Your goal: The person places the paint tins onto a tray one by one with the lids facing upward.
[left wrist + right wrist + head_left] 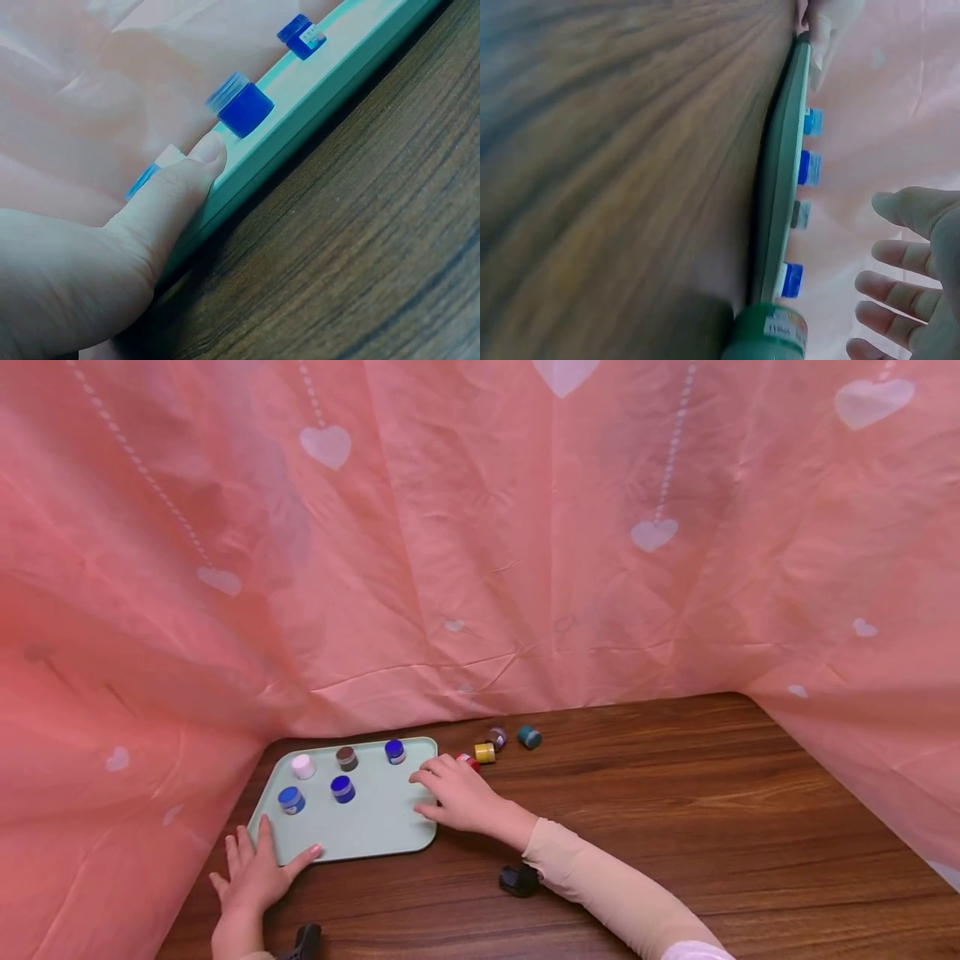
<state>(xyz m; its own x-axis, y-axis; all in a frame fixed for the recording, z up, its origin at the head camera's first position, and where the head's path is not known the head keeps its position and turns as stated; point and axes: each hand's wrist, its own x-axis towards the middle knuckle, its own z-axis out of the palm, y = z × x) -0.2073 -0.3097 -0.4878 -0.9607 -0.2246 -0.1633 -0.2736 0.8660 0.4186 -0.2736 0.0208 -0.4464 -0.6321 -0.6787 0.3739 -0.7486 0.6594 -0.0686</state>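
Observation:
A pale green tray point(375, 827) lies on the table with several small paint jars on it: a white jar point(303, 767), a brown jar point(347, 758), a light blue jar point(292, 800) and two dark blue jars, one in the middle point(342, 789) and one at the back right point(395, 752). My left hand point(255, 872) rests with spread fingers at the tray's front left corner, its thumb point(206, 150) along the rim. Above the tray's right edge is my right hand point(461, 797), fingers parted and holding nothing. A green-labelled jar point(769, 334) stands close by the tray in the right wrist view.
Right of the tray, on the wooden table point(675, 810), are a red jar point(469, 762), partly hidden by the right hand, a yellow jar point(485, 752), a dark purple jar point(497, 737) and a teal jar point(529, 737). A pink curtain point(480, 568) surrounds the table.

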